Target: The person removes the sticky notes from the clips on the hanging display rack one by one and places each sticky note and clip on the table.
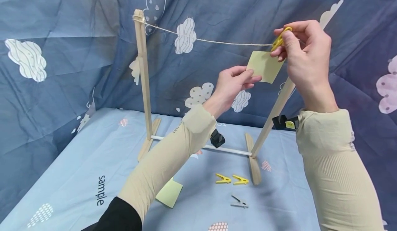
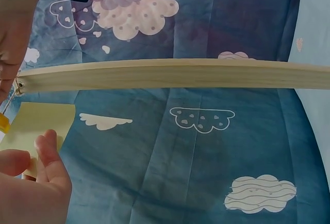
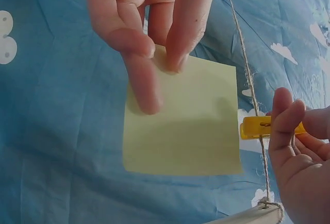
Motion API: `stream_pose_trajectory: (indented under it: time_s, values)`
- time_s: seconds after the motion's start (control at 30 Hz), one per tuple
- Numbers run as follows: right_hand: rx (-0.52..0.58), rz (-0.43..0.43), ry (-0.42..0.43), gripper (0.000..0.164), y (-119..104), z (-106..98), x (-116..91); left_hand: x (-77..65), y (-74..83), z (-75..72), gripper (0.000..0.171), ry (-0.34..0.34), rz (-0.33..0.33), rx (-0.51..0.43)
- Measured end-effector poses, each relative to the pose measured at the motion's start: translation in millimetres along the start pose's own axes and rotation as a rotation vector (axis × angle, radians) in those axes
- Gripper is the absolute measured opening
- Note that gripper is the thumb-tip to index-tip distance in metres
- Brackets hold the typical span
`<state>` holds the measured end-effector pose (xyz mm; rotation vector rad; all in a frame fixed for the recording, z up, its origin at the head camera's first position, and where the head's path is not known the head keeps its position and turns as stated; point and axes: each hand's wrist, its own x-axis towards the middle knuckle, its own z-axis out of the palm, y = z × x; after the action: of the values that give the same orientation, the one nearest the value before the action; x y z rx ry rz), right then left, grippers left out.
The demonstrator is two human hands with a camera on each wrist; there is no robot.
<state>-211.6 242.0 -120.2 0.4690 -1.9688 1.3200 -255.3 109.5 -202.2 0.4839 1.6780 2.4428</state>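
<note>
My left hand [image 1: 231, 84] pinches a pale yellow square paper note [image 1: 266, 65] by its lower left part, thumb on one face. Up at the right end of a thin twine line [image 1: 214, 41], my right hand [image 1: 310, 52] holds a yellow clothespin [image 1: 280, 40] between thumb and fingers. In the right wrist view the clothespin [image 3: 252, 127] lies across the twine [image 3: 249, 74], its tip close to the side edge of the note [image 3: 185, 141]. Whether the tip touches the paper I cannot tell. The note hangs just below the twine.
Two wooden posts [image 1: 144, 69] on flat feet carry the twine, joined low down by a white rod [image 1: 229, 150]. On the light blue cloth lie two yellow clothespins [image 1: 223, 178], a grey clothespin [image 1: 239, 202] and another yellow note [image 1: 170, 193], partly behind my left sleeve.
</note>
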Motion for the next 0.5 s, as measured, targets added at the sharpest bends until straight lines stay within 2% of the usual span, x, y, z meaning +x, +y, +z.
stream_pose_trajectory:
  time_s: [0.2,0.5]
  values:
    - [0.107,-0.027,0.042,0.013,-5.7,-0.1,-0.8,-1.3,-0.8,-1.0,0.023,0.003,0.007,0.011]
    - [0.103,-0.046,0.091,0.016,-5.7,-3.9,-0.2,-3.0,-2.1,-3.4,0.023,0.012,-0.006,0.008]
